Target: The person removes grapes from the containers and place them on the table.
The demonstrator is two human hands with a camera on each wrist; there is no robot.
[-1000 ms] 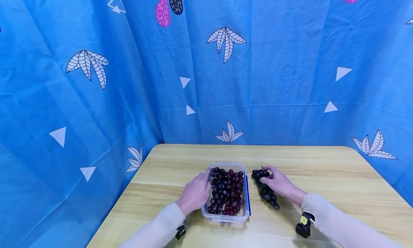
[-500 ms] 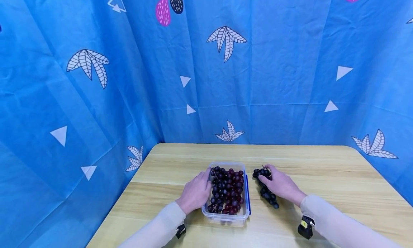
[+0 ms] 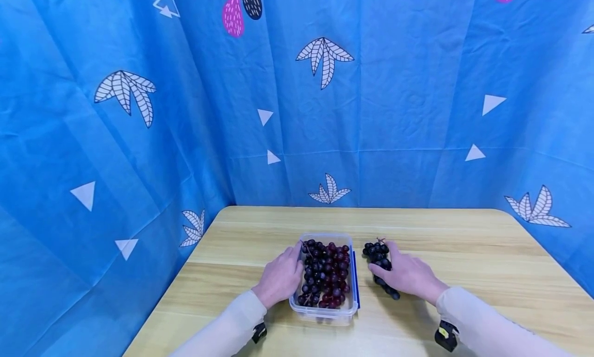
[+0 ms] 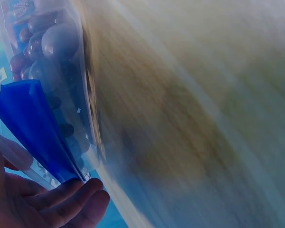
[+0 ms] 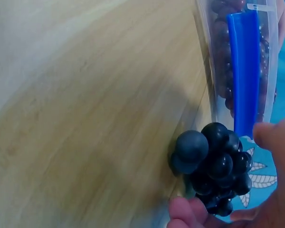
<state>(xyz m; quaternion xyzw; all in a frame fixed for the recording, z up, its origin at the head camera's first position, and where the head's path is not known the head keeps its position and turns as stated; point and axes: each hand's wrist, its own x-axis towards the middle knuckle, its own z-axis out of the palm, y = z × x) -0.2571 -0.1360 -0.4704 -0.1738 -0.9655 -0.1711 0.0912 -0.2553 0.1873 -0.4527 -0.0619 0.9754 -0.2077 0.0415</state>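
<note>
A clear plastic container with blue side clips holds dark purple and reddish grapes. My left hand grips its left wall, thumb at the rim and fingers on the outside near the blue clip. To the right of the container, a loose bunch of black grapes lies on the table. Over this bunch is my right hand, thumb and index finger spread wide. In the right wrist view, the bunch of grapes sits between the thumb and the fingers; the thumb is apart from it.
The light wood table runs back to a blue patterned curtain, which also hangs along its left and right sides. Black camera mounts sit under both wrists, the right one close over the tabletop.
My right thumb and index finger have spread apart over the black bunch, and that hand has turned slightly. The left hand and the container stay where they were.
</note>
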